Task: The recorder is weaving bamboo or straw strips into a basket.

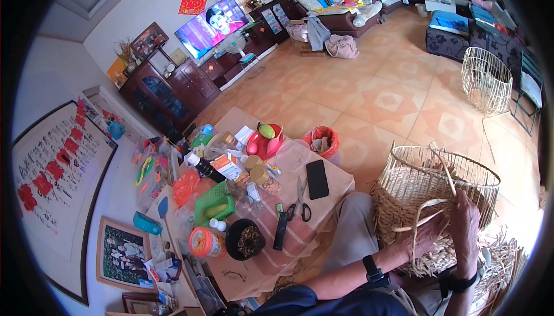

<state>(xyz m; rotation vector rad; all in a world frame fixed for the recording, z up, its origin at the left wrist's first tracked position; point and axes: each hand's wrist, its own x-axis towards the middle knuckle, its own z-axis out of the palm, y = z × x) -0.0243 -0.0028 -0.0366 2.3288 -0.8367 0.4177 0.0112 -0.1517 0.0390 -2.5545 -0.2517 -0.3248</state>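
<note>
At the near side of the basket (398,203), the right grip (466,219) pinches a strand (448,171).

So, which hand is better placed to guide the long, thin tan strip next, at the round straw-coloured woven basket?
Probably the right hand: the strip runs down to its fingers. The left hand sits lower, at the basket.

Head view: left camera of a side-by-side fisheye pair, worn on the head. Looks down and forward, picture left = wearer's left. Lap (351,223), left hand (426,236) and right hand (465,219) sit close, low at right. Table (339,184) is near, about mid-width; television (212,26) and brown sofa (346,23) lie far off, toward the top. Picture frame (99,200) bows near the left rim; corners fall dark.
</note>
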